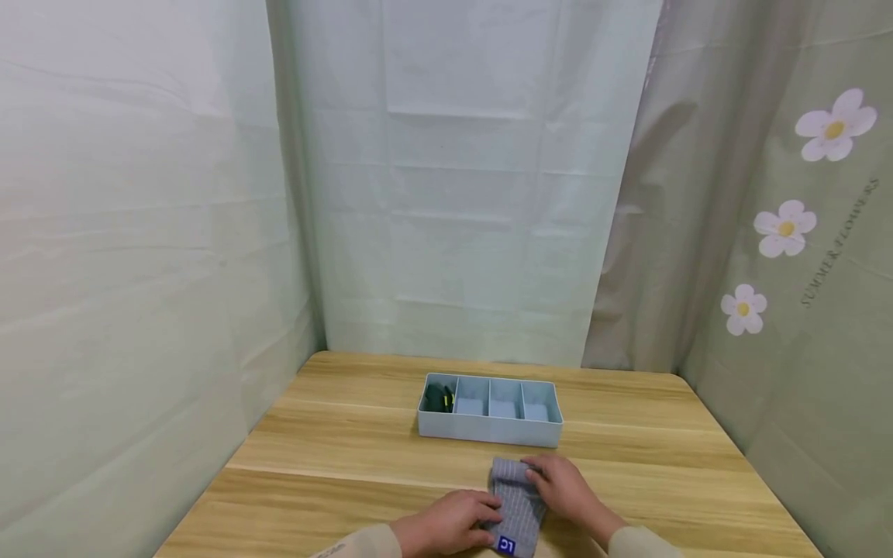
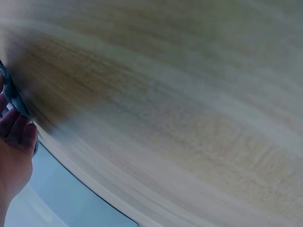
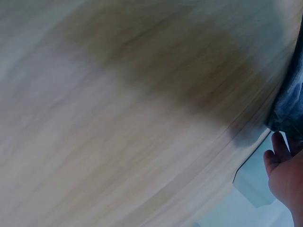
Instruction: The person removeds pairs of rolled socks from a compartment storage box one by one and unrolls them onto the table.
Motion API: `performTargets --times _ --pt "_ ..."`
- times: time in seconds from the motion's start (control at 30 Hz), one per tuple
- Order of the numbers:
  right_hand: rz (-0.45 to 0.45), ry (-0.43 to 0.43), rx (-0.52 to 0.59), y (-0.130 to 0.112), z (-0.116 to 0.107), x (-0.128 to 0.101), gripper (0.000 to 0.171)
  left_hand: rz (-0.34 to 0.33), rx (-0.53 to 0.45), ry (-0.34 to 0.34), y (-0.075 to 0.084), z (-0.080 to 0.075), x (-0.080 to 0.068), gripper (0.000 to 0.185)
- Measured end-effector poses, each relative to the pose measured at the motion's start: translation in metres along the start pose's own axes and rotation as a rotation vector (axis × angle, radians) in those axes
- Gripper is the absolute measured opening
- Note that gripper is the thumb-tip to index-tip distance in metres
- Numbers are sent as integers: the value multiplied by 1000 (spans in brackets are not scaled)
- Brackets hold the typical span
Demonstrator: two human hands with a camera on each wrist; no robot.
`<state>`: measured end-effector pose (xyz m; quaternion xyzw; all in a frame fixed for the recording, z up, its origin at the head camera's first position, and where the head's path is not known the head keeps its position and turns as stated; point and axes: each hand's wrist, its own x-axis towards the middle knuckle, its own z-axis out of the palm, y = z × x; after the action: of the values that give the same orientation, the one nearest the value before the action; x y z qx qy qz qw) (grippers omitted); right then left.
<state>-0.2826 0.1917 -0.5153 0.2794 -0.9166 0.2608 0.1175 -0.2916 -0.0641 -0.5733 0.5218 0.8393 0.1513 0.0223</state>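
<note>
from the head view, a grey ribbed cloth (image 1: 517, 504) lies on the wooden table (image 1: 349, 449) at its near edge, right between the two hands, its long axis running from the person away toward the light blue divided tray (image 1: 488, 426) that sits just beyond it. the left hand (image 1: 449, 523) rests on the cloth's left edge with fingers laid fairly flat, and the right hand (image 1: 565, 488) lies over its far right corner, fingers loosely bent on the fabric; both touch it, so neither is clearly nearer, and whether either actually pinches the cloth cannot be told. a small blue label with white characters reading something like "lc" (image 1: 506, 545) shows at the cloth's near end. the tray has four compartments in a row, and the leftmost holds a dark bundle (image 1: 439, 398). on the curtain (image 1: 802, 232) at right, among white flowers, the words "summer flowers" run slantwise. in the left wrist view, blurred, the fingertips (image 2: 19, 135) press against a dark edge of cloth over the wood grain. in the right wrist view, also blurred, the fingers (image 3: 279, 151) sit just below a grey-blue fold of the cloth (image 3: 289, 109).
</note>
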Motion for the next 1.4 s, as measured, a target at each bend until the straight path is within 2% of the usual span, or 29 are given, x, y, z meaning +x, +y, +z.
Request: performTargets --times 0.1,0.23,0.37,0.47,0.57,0.7,0.8,0.87,0.93,1.03,1.1,1.13,1.23,1.3,1.33,1.4 --pt "51 -3 34 -1 1 2 22 37 7 11 -17 17 3 42" --pt "65 22 38 -3 3 4 20 69 3 33 -15 15 2 41" --pt "73 34 30 -4 4 5 19 47 9 35 25 -24 -5 34" --pt "84 34 39 -4 5 6 19 29 60 42 53 -51 -8 28" --pt "88 38 55 -4 6 6 19 8 77 44 54 -49 -9 31" --pt "109 37 82 -5 5 5 19 4 39 1 29 -23 -6 41" --pt "146 35 96 -5 2 5 20 36 4 -9 16 -10 -6 43" --pt "180 38 99 -5 1 5 20 64 -6 -5 19 -15 -7 43" --pt "217 53 106 -5 1 6 18 72 -15 -12 32 -29 -9 41" --pt "242 115 83 -4 3 6 14 78 5 -24 45 -44 -10 39" --pt "195 193 34 -3 5 5 10 66 11 -32 51 -49 -10 38" --pt "144 234 -6 -2 6 5 7 64 23 -33 53 -50 -11 37" --pt "-82 327 -138 2 7 0 12 67 43 -27 57 -54 -11 37" --pt "-232 324 -227 4 6 -3 18 66 50 -29 58 -56 -11 37" --pt "-280 299 -251 5 6 -5 21 60 51 -33 58 -56 -12 38" --pt "-307 225 -275 6 5 -7 26 42 40 -44 56 -56 -12 39"
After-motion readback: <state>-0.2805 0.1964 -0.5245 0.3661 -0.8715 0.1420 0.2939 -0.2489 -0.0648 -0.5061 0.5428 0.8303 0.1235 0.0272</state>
